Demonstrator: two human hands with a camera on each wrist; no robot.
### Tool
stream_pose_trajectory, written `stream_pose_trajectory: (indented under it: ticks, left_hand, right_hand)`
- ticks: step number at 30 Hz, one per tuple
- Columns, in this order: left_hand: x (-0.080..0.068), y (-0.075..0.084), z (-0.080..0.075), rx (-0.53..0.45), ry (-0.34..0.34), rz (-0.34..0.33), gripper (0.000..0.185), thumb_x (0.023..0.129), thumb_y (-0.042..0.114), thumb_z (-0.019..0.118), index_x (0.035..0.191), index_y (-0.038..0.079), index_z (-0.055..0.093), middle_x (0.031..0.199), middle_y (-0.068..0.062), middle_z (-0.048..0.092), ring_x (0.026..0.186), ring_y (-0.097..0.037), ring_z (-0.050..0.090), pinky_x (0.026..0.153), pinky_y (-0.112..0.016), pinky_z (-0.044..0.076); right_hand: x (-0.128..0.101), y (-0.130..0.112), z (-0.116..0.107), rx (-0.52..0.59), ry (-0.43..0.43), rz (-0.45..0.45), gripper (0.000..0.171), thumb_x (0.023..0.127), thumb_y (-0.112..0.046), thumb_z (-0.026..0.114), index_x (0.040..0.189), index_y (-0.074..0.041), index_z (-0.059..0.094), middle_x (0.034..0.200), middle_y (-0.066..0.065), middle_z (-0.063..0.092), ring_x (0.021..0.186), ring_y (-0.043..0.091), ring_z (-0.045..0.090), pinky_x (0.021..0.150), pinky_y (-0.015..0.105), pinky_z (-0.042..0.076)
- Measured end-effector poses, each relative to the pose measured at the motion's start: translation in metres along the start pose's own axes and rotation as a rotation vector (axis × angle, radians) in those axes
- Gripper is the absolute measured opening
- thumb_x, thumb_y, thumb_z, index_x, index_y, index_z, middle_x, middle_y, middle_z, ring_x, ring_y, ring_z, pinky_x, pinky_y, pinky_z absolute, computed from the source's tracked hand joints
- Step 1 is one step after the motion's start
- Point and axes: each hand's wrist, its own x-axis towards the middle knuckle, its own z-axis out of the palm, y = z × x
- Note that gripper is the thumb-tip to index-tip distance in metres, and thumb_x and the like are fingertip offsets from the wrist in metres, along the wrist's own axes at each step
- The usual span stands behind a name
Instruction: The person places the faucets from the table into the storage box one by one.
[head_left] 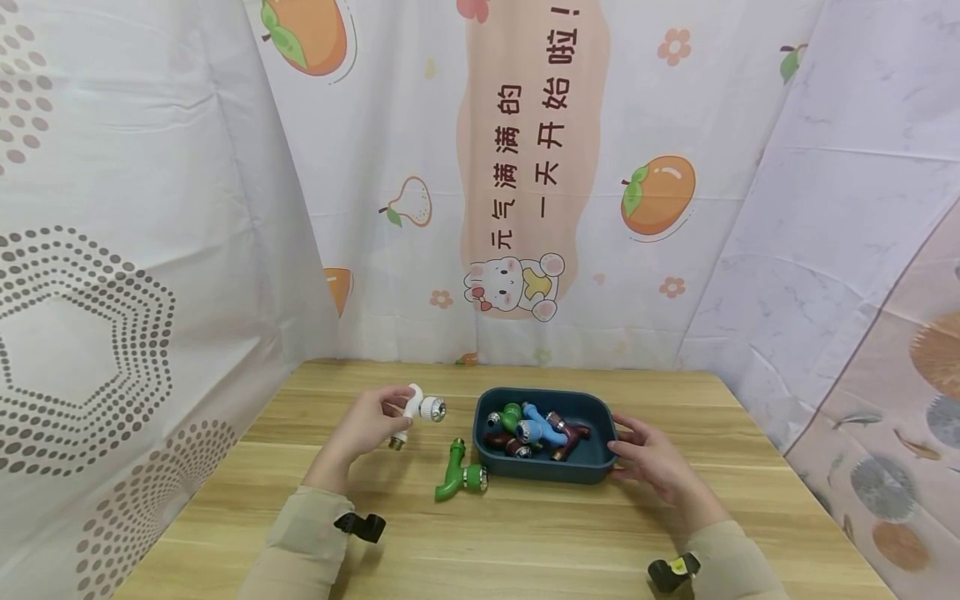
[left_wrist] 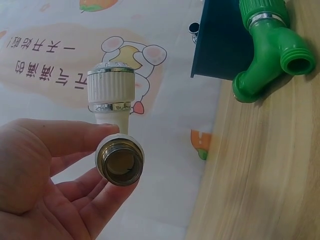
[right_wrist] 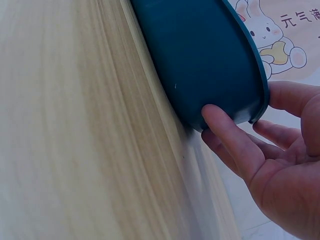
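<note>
My left hand (head_left: 375, 421) holds a white plastic tap (head_left: 417, 410) above the wooden table, fingers and thumb pinched round its body (left_wrist: 116, 122); its brass threaded end (left_wrist: 120, 166) faces the left wrist camera. A green tap (head_left: 457, 477) lies on the table just right of that hand, seen close in the left wrist view (left_wrist: 270, 47). My right hand (head_left: 651, 460) grips the right end of a dark blue tray (head_left: 596, 468), thumb over the rim and fingers (right_wrist: 227, 132) against its outer wall (right_wrist: 200, 55). Inside the tray lie several taps, blue (head_left: 542, 427), green and dark red.
The wooden table (head_left: 525, 542) is walled by printed cloth at the back and both sides. Bare tabletop stretches in front of the tray and the green tap, towards me.
</note>
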Motion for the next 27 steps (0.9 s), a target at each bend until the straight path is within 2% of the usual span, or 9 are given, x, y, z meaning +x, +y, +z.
stream_pose_trajectory:
  ticks: [13, 27]
  left_hand:
    - [0.000, 0.003, 0.008, 0.009, -0.007, 0.011, 0.044, 0.083, -0.001, 0.078, 0.126, 0.006, 0.070, 0.108, -0.010, 0.071, 0.092, -0.023, 0.066, 0.072, -0.034, 0.058]
    - [0.005, 0.006, 0.020, -0.013, -0.027, 0.024, 0.044, 0.084, -0.003, 0.077, 0.127, 0.006, 0.069, 0.110, -0.013, 0.070, 0.092, -0.022, 0.066, 0.072, -0.034, 0.058]
  right_hand:
    - [0.001, 0.000, 0.000, 0.004, 0.001, 0.001, 0.068, 0.102, -0.004, 0.059, 0.158, 0.006, 0.022, 0.149, 0.044, 0.031, 0.124, 0.048, 0.055, 0.086, 0.057, 0.055]
    - [0.002, 0.001, 0.000, 0.007, 0.010, 0.000, 0.067, 0.101, -0.002, 0.058, 0.157, 0.007, 0.022, 0.148, 0.044, 0.032, 0.123, 0.047, 0.056, 0.085, 0.056, 0.056]
